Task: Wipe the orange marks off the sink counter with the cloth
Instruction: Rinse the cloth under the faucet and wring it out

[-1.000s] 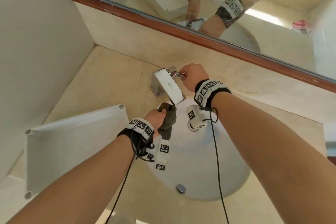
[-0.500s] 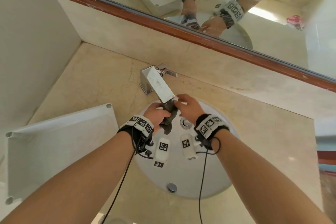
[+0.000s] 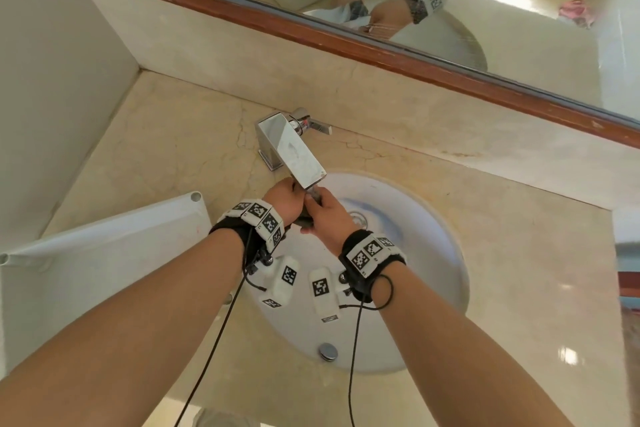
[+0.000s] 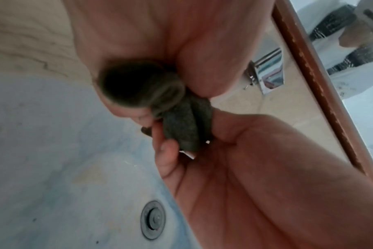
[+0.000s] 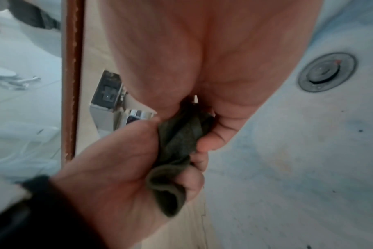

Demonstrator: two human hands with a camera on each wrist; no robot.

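Both hands [image 3: 304,208] grip cloth [image 4: 181,124] over sink [image 3: 433,253].

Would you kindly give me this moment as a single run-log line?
phase: cloth prep | left hand: grips cloth | right hand: grips cloth | place: under faucet, over sink | wiping: not yet started

Matt grey cloth [image 4: 181,128], mirror-glossy metal faucet [image 3: 294,152], polished marble counter [image 3: 173,156].
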